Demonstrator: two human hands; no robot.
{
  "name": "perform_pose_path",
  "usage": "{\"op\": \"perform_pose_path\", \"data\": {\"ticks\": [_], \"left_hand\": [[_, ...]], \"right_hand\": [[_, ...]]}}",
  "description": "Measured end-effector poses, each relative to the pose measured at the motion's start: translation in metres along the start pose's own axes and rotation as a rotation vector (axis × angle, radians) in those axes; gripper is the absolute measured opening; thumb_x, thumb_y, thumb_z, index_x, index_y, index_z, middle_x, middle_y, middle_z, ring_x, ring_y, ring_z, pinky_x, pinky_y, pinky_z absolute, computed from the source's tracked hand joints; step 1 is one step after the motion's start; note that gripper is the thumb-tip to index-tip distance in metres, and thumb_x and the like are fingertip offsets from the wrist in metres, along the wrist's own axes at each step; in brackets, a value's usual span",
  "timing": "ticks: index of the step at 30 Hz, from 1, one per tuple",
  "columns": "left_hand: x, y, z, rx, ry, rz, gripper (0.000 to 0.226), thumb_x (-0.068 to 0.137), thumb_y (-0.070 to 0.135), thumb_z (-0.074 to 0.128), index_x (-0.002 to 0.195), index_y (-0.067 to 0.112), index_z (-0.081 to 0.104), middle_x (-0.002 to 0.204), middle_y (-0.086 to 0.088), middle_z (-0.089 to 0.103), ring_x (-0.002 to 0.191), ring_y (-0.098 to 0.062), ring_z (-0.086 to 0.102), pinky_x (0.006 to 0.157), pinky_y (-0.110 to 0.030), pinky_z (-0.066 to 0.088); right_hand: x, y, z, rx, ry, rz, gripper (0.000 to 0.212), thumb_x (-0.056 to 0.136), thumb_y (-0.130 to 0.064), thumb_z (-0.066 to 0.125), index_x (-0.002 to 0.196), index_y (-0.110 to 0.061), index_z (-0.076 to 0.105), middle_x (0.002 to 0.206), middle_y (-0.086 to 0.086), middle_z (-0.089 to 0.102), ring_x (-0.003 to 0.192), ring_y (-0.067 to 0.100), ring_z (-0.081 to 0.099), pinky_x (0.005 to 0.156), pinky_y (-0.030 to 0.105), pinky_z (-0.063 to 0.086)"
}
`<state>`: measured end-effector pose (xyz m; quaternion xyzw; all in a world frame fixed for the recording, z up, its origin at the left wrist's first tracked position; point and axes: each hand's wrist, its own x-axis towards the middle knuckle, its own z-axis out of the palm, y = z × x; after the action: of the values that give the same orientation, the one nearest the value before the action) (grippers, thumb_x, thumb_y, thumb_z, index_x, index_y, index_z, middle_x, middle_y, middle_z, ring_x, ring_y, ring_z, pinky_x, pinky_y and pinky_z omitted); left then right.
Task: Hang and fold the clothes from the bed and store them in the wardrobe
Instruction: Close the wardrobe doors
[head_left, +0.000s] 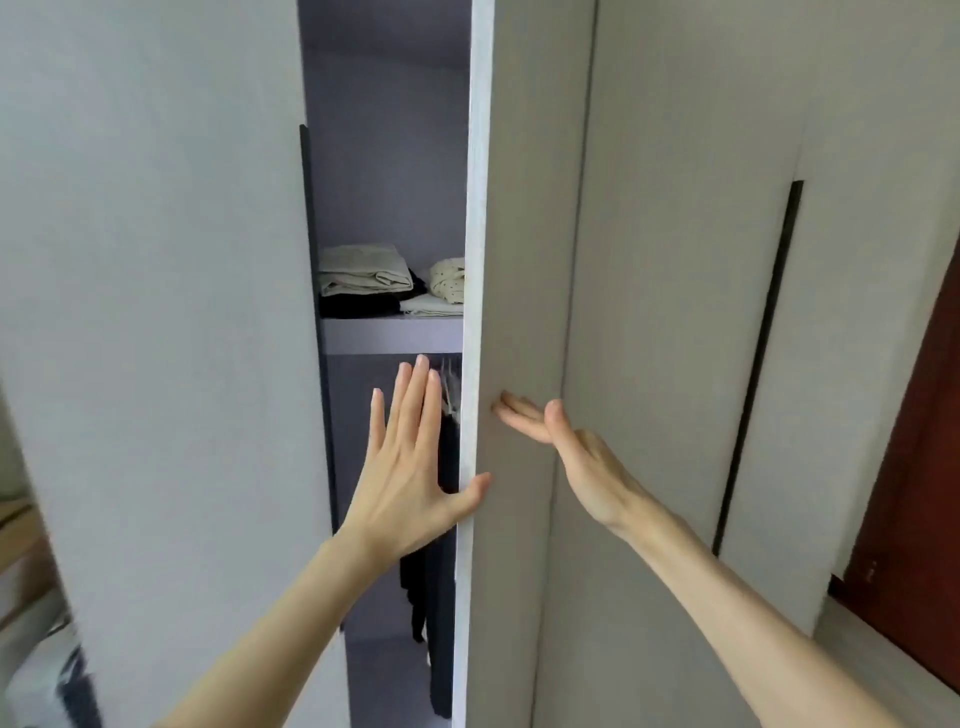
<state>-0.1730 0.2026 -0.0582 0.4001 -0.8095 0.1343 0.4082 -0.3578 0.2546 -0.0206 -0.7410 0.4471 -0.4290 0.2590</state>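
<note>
The wardrobe stands partly open, with a narrow gap between its left door (156, 312) and right door (524, 260). Inside, a shelf (389, 335) carries folded clothes (366, 278): beige and black pieces and a cream dotted one (448, 280). Below the shelf dark garments (441, 597) hang from hangers (451, 387). My left hand (410, 467) is spread flat in front of the gap, its thumb touching the edge of the right door. My right hand (561, 441) lies with straight fingers pressed on the face of the right door.
More pale wardrobe doors (675, 312) with a long black handle strip (758, 364) run to the right. A dark red-brown door (914, 493) stands at the far right. Blurred furniture shows at the bottom left corner (36, 623).
</note>
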Motion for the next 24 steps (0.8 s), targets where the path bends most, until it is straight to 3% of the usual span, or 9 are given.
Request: {"op": "perform_pose_path", "data": {"ticks": [2,6,10,12,14,18,22,24], "left_hand": [[-0.002,-0.038,-0.010,0.086,-0.002,-0.055,0.098,0.083,0.063,0.037,0.148,0.006,-0.007,0.157,-0.006,-0.014,0.145,-0.020,-0.016,0.117,-0.045,-0.006],[0.008,-0.110,-0.024,0.283,-0.009,-0.161,0.104,0.080,0.077,0.024,0.146,0.007,-0.014,0.155,-0.007,-0.020,0.142,-0.022,-0.024,0.117,-0.046,-0.009],[0.037,-0.174,-0.028,0.407,-0.021,-0.175,0.112,0.071,0.086,0.018,0.141,0.012,-0.027,0.151,-0.006,-0.031,0.139,-0.024,-0.030,0.115,-0.049,-0.014],[0.050,-0.200,-0.020,0.445,-0.032,-0.128,0.111,0.071,0.086,0.020,0.143,0.011,-0.022,0.153,-0.007,-0.026,0.141,-0.025,-0.027,0.115,-0.052,-0.011],[0.061,-0.221,-0.010,0.446,-0.044,-0.134,0.109,0.072,0.084,0.017,0.144,0.011,-0.020,0.153,-0.007,-0.027,0.141,-0.025,-0.027,0.115,-0.053,-0.012],[0.076,-0.260,0.017,0.434,-0.042,-0.196,0.105,0.073,0.083,0.012,0.144,0.012,-0.019,0.151,-0.006,-0.030,0.140,-0.025,-0.029,0.113,-0.053,-0.015],[0.088,-0.273,0.040,0.410,0.053,-0.193,0.096,0.081,0.069,0.030,0.147,0.001,0.022,0.156,-0.017,0.010,0.143,-0.038,0.005,0.109,-0.062,0.004],[0.091,-0.279,0.053,0.459,0.104,-0.202,0.090,0.082,0.065,0.035,0.143,-0.001,0.031,0.153,-0.019,0.023,0.141,-0.037,0.016,0.106,-0.066,0.013]], "right_hand": [[0.031,0.005,0.024,-0.127,-0.027,-0.074,0.050,0.085,-0.068,0.013,0.118,-0.057,0.048,0.143,-0.036,0.026,0.132,-0.020,0.016,0.108,0.011,0.011],[0.099,0.022,0.066,-0.655,0.048,-0.337,0.044,0.099,-0.042,0.036,0.142,-0.036,0.036,0.151,-0.022,-0.002,0.138,-0.008,-0.006,0.115,0.018,0.005],[0.176,0.031,0.087,-0.925,0.234,-0.408,0.063,0.097,-0.036,0.044,0.148,-0.032,0.008,0.153,-0.004,-0.017,0.142,0.014,-0.019,0.119,0.040,0.002],[0.206,0.038,0.096,-1.007,0.314,-0.422,0.067,0.095,-0.039,0.046,0.146,-0.032,0.003,0.155,0.002,-0.013,0.144,0.024,-0.013,0.117,0.049,0.003],[0.229,0.048,0.107,-1.040,0.395,-0.472,0.062,0.094,-0.043,0.044,0.147,-0.026,0.015,0.155,0.009,0.003,0.144,0.033,0.004,0.112,0.057,0.010],[0.269,0.069,0.121,-1.098,0.532,-0.509,0.060,0.090,-0.045,0.036,0.145,-0.022,0.030,0.153,0.010,0.020,0.141,0.033,0.022,0.108,0.064,0.019],[0.303,0.089,0.129,-1.126,0.586,-0.531,0.059,0.090,-0.044,0.038,0.145,-0.024,0.028,0.153,0.008,0.019,0.142,0.030,0.018,0.109,0.063,0.013],[0.316,0.101,0.132,-1.149,0.603,-0.540,0.060,0.091,-0.044,0.037,0.146,-0.024,0.024,0.154,0.007,0.017,0.143,0.029,0.016,0.109,0.063,0.010]]}}
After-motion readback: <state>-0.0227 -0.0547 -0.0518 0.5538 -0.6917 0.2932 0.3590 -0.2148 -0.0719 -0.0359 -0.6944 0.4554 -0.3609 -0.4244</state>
